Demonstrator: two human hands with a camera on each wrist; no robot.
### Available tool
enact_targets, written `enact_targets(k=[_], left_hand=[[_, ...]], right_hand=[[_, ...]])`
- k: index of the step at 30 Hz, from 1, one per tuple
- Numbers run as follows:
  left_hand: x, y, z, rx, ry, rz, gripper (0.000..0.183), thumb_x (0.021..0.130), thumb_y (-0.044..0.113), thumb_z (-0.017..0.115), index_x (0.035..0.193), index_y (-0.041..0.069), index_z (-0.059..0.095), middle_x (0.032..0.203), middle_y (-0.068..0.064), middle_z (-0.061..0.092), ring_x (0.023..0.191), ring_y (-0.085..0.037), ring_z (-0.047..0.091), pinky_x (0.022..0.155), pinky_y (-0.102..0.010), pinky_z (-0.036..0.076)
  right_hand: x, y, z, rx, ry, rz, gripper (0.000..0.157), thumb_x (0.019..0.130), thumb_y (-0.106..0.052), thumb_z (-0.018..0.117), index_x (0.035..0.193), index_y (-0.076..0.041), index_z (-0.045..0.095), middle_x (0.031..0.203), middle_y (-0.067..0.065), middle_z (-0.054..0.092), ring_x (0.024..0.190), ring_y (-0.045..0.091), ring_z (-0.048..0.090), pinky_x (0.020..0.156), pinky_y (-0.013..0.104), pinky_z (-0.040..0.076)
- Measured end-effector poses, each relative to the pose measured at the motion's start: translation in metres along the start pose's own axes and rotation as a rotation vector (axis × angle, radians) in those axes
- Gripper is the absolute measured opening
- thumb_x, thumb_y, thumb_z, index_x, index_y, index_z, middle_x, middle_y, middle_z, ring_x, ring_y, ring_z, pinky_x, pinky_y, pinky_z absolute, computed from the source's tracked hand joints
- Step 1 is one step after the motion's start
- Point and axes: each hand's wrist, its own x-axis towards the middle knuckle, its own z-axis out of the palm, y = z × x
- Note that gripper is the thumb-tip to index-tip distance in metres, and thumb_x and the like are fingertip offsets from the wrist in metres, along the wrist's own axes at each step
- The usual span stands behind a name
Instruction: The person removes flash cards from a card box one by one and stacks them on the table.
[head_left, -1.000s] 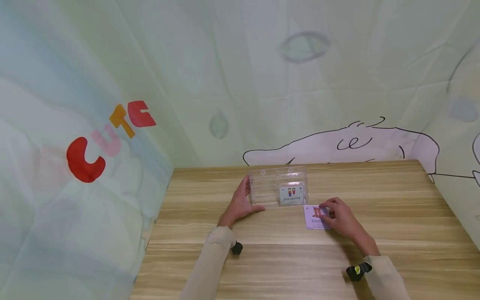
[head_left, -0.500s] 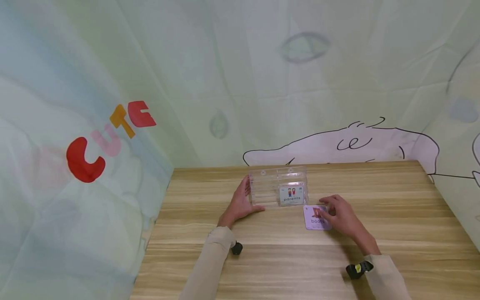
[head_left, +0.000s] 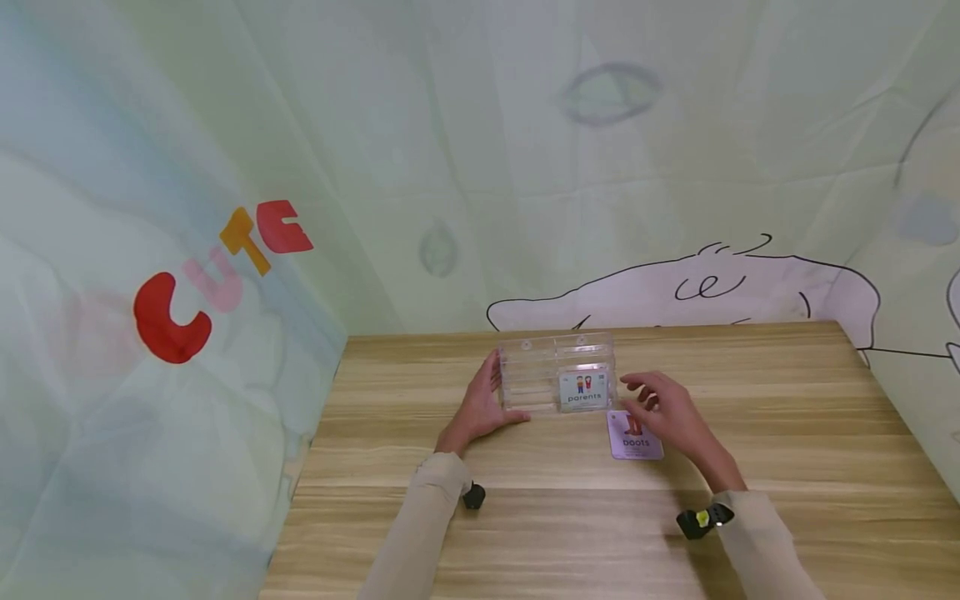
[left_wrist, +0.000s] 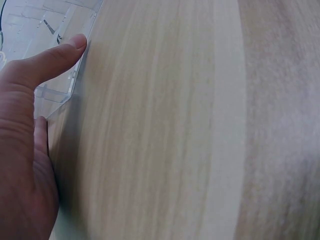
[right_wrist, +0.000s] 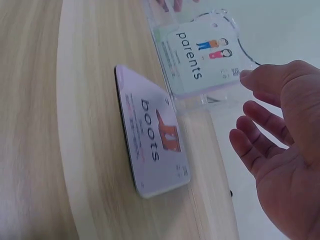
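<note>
A clear plastic card holder [head_left: 528, 368] with two columns of slots stands toward the back of the table. In its lower right slot sits a pale card [head_left: 583, 392] reading "parents", with two cartoon figures. My left hand [head_left: 480, 407] holds the holder's left end, thumb [left_wrist: 62, 57] along the front lower edge and fingers at the side. On the table by the holder's front right corner lies a purple card [head_left: 636, 443] reading "boots". My right hand [head_left: 671, 415] hovers over the top of that card, fingers loosely bent and holding nothing, fingertips near the holder's right end.
The wood-grain table [head_left: 570, 533] carries the holder and cards. A pale printed curtain [head_left: 480, 167] hangs behind it and along the left side, with the word "CUTE". A black wrist device shows at each sleeve.
My right hand has let go of the boots card and moved up and left toward the holder's right end. The card stays in place on the table. My left hand has not moved.
</note>
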Motion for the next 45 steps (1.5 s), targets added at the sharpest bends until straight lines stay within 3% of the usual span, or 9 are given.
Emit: enact_targets(k=[10, 25, 36, 41, 45], left_hand=[[0.0, 0.001, 0.001, 0.017, -0.004, -0.014, 0.133, 0.07, 0.028, 0.1, 0.166, 0.009, 0.009, 0.167, -0.014, 0.028, 0.152, -0.025, 0.032, 0.122, -0.031, 0.032], [0.001, 0.002, 0.0, 0.026, -0.004, -0.009, 0.132, 0.071, 0.029, 0.099, 0.166, 0.009, 0.009, 0.168, -0.015, 0.027, 0.152, -0.027, 0.032, 0.122, -0.034, 0.033], [0.002, 0.0, 0.001, 0.027, -0.004, -0.017, 0.134, 0.07, 0.03, 0.1, 0.166, 0.009, 0.01, 0.167, -0.014, 0.028, 0.152, -0.026, 0.033, 0.122, -0.032, 0.032], [0.002, -0.001, 0.001, 0.025, -0.002, -0.016, 0.133, 0.069, 0.027, 0.1, 0.166, 0.008, 0.01, 0.167, -0.014, 0.029, 0.152, -0.025, 0.033, 0.122, -0.03, 0.032], [0.001, 0.0, 0.0, 0.022, -0.001, -0.016, 0.133, 0.069, 0.026, 0.1, 0.166, 0.008, 0.01, 0.167, -0.015, 0.028, 0.152, -0.026, 0.033, 0.122, -0.031, 0.032]], right_hand=[[0.01, -0.005, 0.01, 0.099, -0.003, 0.023, 0.039, 0.096, -0.009, 0.075, 0.133, -0.001, 0.065, 0.109, 0.011, 0.067, 0.091, 0.022, 0.065, 0.078, 0.029, 0.06], [0.014, -0.002, 0.02, 0.146, -0.007, 0.076, 0.04, 0.099, -0.013, 0.073, 0.137, -0.004, 0.062, 0.109, 0.008, 0.066, 0.094, 0.023, 0.066, 0.083, 0.033, 0.061], [0.014, -0.005, 0.021, 0.184, 0.048, 0.046, 0.033, 0.097, -0.008, 0.074, 0.128, -0.001, 0.065, 0.116, 0.016, 0.066, 0.095, 0.027, 0.065, 0.082, 0.034, 0.061], [0.013, -0.008, 0.023, 0.219, 0.054, 0.076, 0.028, 0.098, -0.011, 0.073, 0.123, -0.003, 0.065, 0.114, 0.016, 0.067, 0.096, 0.03, 0.067, 0.076, 0.031, 0.062], [0.013, -0.01, 0.025, 0.245, 0.07, 0.079, 0.024, 0.098, -0.011, 0.073, 0.12, -0.005, 0.065, 0.113, 0.014, 0.068, 0.1, 0.032, 0.068, 0.081, 0.039, 0.064]])
